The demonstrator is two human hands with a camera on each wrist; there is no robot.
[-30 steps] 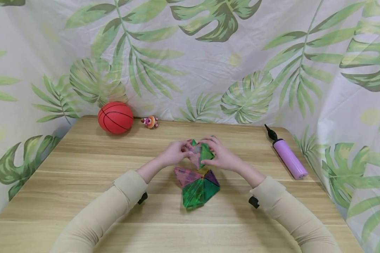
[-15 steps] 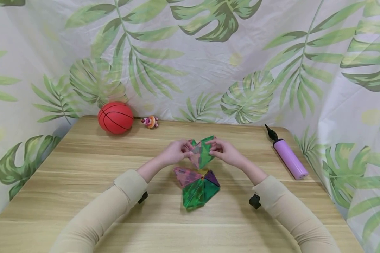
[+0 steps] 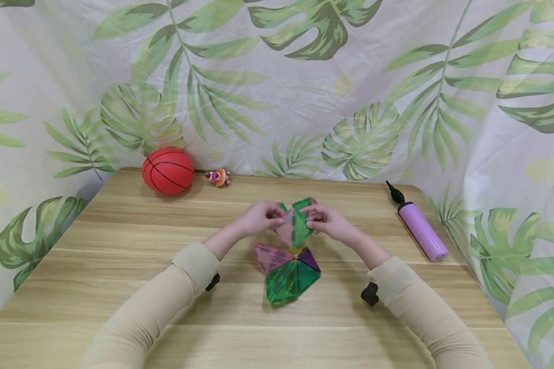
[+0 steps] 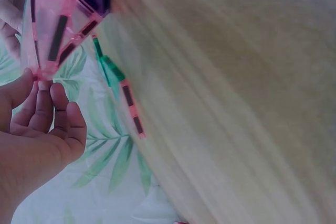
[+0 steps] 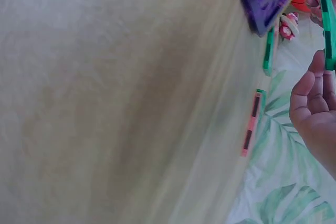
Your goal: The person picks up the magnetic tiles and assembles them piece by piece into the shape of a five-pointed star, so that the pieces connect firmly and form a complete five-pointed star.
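Over the middle of the wooden table (image 3: 120, 266) both hands hold two translucent magnetic triangle tiles on edge, joined at the bottom. My left hand (image 3: 276, 218) pinches the top corner of the pink tile (image 3: 286, 231); the left wrist view shows that hand (image 4: 38, 85) at the pink tile's (image 4: 50, 24) corner. My right hand (image 3: 310, 219) pinches the green tile (image 3: 301, 223), whose edge (image 5: 328, 24) stands above that hand (image 5: 315, 98) in the right wrist view. In front of them a flat cluster of pink, purple and green tiles (image 3: 288, 274) lies on the table.
A red basketball (image 3: 168, 170) and a small toy figure (image 3: 219, 177) sit at the table's back left. A lilac hand pump (image 3: 420, 225) lies at the right. Leaf-print cloth (image 3: 304, 102) hangs behind and at both sides.
My right hand has slipped off the top of the green tile to its right edge, and that tile has swung more upright against the pink one. The flat cluster has not moved.
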